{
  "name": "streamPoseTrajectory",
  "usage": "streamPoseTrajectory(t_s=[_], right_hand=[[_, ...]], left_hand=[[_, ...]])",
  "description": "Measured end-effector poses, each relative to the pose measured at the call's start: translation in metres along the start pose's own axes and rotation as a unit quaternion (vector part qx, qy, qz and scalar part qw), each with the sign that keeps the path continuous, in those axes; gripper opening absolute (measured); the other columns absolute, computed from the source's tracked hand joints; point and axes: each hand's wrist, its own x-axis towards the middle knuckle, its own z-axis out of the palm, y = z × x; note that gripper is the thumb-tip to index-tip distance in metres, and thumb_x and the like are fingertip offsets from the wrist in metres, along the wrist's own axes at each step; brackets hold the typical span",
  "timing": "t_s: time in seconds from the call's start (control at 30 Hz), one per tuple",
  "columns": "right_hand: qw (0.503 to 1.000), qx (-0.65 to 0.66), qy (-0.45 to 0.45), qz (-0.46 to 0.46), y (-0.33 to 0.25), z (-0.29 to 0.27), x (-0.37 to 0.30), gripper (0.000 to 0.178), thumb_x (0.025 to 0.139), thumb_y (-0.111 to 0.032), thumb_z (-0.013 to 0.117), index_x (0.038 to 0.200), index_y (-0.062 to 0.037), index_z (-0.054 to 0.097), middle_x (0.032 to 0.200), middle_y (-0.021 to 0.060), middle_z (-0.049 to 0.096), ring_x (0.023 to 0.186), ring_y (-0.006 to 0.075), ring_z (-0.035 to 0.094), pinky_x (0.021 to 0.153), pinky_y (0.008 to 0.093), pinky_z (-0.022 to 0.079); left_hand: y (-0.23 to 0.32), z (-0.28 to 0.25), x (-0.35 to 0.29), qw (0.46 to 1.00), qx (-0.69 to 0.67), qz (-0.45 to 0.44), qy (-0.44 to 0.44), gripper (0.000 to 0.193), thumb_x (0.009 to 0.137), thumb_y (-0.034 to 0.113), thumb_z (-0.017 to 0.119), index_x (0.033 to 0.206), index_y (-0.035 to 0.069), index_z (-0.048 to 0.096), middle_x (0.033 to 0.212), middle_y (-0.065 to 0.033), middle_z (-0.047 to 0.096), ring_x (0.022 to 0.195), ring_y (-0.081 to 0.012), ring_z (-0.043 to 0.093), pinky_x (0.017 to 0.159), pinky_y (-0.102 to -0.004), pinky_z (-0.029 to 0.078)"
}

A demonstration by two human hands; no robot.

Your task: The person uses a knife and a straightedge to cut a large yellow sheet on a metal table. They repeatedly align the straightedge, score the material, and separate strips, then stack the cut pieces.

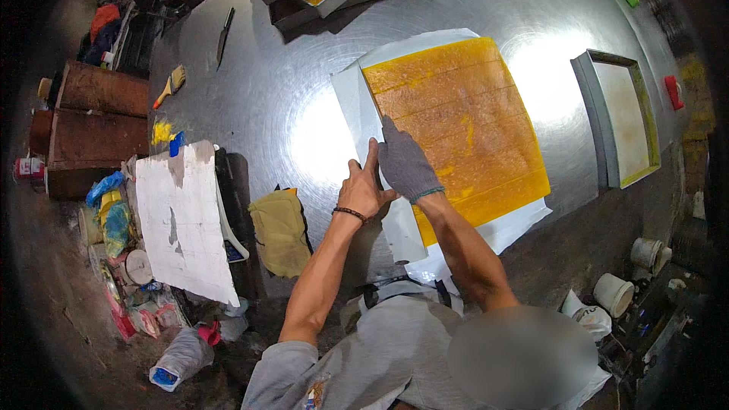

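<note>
Orange slab (459, 133) on white sheet (351, 102), mid steel bench (250, 68), scored into strips. Left hand (364, 190) at slab's near-left edge, bare, grip pinching the sheet margin; right hand (406, 167), grey glove, flat on slab's near-left corner, fingers spread, holding nothing. Best to press evenly, pull sheet low and slow along that edge to avoid tearing strips.

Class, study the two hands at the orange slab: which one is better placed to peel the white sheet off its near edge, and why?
Probably the left hand: bare, its fingers already pinch the white sheet at the orange slab edge. The gloved right hand lies flat on the slab, steadying it.
</note>
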Motion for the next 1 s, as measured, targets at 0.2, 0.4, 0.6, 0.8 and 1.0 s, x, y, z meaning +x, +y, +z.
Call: streamPoseTrajectory(t_s=[0.2,0.4,0.6,0.8,1.0], right_hand=[[0.998,-0.037,0.026,-0.033,0.011,0.014,0.016,0.06,0.099,-0.02,0.054,0.148,0.01,0.039,0.11,0.0392,0.064,0.102,0.0511,0.065,0.09,0.0549,0.052],[1.0,-0.015,0.006,-0.002,0.005,0.009,0.018,0.055,0.099,-0.02,0.053,0.145,0.0093,0.042,0.107,0.0389,0.064,0.101,0.0517,0.064,0.089,0.0562,0.052],[1.0,-0.002,-0.021,0.01,0.0,0.004,0.02,0.054,0.098,-0.019,0.053,0.144,0.0097,0.043,0.108,0.0388,0.065,0.102,0.052,0.065,0.088,0.0571,0.052],[1.0,-0.019,-0.01,0.003,-0.003,0.0,0.015,0.054,0.099,-0.018,0.052,0.144,0.0106,0.042,0.109,0.0393,0.065,0.104,0.0516,0.065,0.09,0.0557,0.052],[0.999,-0.028,0.026,-0.01,-0.002,0.006,0.005,0.053,0.099,-0.019,0.054,0.141,0.0115,0.046,0.112,0.0382,0.065,0.107,0.0511,0.065,0.092,0.0545,0.053]], left_hand=[[0.002,-0.002,0.001,1.0,-0.009,-0.003,-0.004,0.134,0.065,0.032,0.097,0.166,0.019,0.009,0.119,-0.0295,0.051,0.101,-0.0529,0.067,0.088,-0.0543,0.058],[-0.003,0.005,0.005,1.0,-0.011,0.011,0.012,0.135,0.065,0.032,0.097,0.166,0.018,0.009,0.119,-0.0302,0.051,0.103,-0.0527,0.066,0.09,-0.0533,0.058],[0.0,0.001,0.001,1.0,-0.013,0.012,0.013,0.132,0.066,0.025,0.096,0.166,0.017,0.011,0.118,-0.0298,0.052,0.102,-0.0515,0.066,0.092,-0.052,0.057],[0.001,0.002,0.003,1.0,-0.013,0.011,0.009,0.13,0.065,0.023,0.097,0.165,0.016,0.014,0.116,-0.0288,0.053,0.103,-0.0502,0.065,0.091,-0.0516,0.057],[-0.002,0.003,0.006,1.0,0.004,0.012,0.007,0.132,0.065,0.022,0.097,0.166,0.019,0.013,0.116,-0.0293,0.053,0.103,-0.0508,0.066,0.091,-0.0519,0.058]])
